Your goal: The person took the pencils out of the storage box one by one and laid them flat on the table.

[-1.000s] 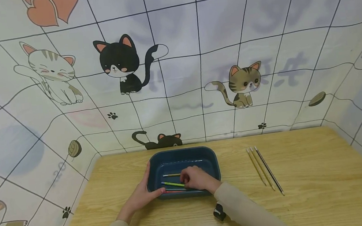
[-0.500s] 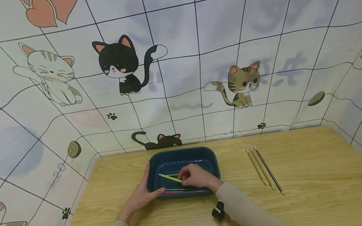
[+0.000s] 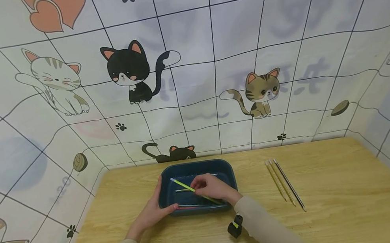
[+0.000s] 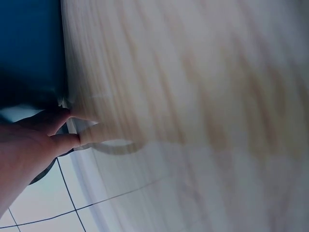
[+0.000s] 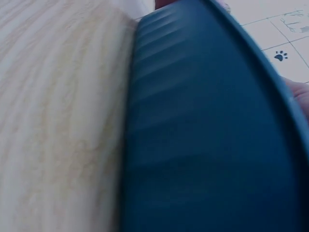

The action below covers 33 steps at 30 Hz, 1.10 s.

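A dark blue rectangular basin (image 3: 196,163) stands on the table. My left hand (image 3: 151,212) holds its front left corner, thumb over the front rim and fingers along the left side; the left wrist view shows this hand (image 4: 38,137) by the basin wall. Inside the basin, my right hand (image 3: 210,187) pinches a yellow-green pencil (image 3: 184,185), which slants with its far left end raised. Beneath it lie a gold pencil (image 3: 181,190) and a red pencil (image 3: 189,207), partly hidden. The right wrist view is mostly filled by the basin's outer wall (image 5: 193,121).
To the right of the basin, two gold pencils (image 3: 281,183) and a dark pencil (image 3: 288,183) lie side by side on the wooden table (image 3: 341,185). Behind the table rises a wall covering (image 3: 195,86) printed with cats and grid lines.
The right hand has lifted the yellow-green pencil's left end off the basin floor and tilted it more steeply. The left hand has kept its place on the basin.
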Available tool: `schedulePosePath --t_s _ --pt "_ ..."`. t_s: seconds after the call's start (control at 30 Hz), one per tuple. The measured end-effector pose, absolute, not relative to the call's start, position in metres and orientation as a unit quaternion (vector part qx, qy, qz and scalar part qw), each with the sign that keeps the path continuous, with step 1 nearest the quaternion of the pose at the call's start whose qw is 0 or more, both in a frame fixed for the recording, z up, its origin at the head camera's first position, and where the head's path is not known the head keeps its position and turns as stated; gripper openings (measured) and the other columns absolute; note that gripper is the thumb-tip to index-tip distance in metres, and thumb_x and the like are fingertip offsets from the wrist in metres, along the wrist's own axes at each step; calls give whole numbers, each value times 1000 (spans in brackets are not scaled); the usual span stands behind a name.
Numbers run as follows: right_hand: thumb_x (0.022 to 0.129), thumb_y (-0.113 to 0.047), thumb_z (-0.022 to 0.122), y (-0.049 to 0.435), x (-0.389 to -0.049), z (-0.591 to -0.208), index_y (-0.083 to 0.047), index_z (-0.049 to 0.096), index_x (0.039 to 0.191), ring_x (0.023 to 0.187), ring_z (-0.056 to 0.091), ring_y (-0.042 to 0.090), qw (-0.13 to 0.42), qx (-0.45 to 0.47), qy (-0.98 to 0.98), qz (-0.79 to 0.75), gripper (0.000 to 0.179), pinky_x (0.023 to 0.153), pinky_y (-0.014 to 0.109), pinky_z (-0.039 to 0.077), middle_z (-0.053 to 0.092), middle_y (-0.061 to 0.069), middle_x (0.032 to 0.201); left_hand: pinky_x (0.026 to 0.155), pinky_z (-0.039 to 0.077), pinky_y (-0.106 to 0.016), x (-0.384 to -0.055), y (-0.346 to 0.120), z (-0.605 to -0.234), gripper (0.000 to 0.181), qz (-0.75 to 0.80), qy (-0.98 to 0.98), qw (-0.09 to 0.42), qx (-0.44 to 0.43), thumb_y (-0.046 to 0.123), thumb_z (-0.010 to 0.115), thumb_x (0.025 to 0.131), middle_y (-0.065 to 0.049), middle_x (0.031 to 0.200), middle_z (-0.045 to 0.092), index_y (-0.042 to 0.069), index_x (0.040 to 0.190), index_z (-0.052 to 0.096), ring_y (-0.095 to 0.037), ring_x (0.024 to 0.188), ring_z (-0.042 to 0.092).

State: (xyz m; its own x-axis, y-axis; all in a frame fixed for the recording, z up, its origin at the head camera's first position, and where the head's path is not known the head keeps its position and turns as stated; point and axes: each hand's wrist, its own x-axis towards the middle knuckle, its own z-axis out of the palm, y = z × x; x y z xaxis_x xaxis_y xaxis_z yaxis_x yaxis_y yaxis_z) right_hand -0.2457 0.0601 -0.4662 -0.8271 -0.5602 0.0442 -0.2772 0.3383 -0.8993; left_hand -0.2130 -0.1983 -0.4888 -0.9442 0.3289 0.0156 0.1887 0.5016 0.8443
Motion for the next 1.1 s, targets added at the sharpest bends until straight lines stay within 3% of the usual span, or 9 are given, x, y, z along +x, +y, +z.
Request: schedulePosePath --t_s 0.27,0.57,0.8,1.1 --pt "91 -7 62 66 -247 -452 0 65 107 81 60 15 97 -274 792 -537 18 71 27 48 65 3 92 111 12 -58 -212 -199 -490 109 485 858 85 148 29 77 84 -19 159 0 14 156 -4 -39 143 7" --pt "95 -9 59 79 -244 -443 4 60 115 87 63 37 108 -259 774 -567 24 62 29 49 65 20 100 111 12 -57 -213 -199 -488 111 482 858 87 154 28 78 83 -19 159 0 11 155 -4 -40 143 7" --pt "95 -7 60 96 -238 -435 4 59 115 84 63 36 97 -267 781 -557 23 57 32 49 66 16 97 111 11 -57 -213 -199 -486 112 477 860 97 151 28 78 83 -19 159 -2 12 155 -6 -38 143 5" --pt "95 -6 59 134 -231 -436 3 58 116 79 62 33 103 -247 797 -542 23 56 36 49 63 20 98 111 13 -57 -214 -198 -485 113 473 862 102 153 30 79 82 -21 159 0 12 155 -6 -40 142 8"
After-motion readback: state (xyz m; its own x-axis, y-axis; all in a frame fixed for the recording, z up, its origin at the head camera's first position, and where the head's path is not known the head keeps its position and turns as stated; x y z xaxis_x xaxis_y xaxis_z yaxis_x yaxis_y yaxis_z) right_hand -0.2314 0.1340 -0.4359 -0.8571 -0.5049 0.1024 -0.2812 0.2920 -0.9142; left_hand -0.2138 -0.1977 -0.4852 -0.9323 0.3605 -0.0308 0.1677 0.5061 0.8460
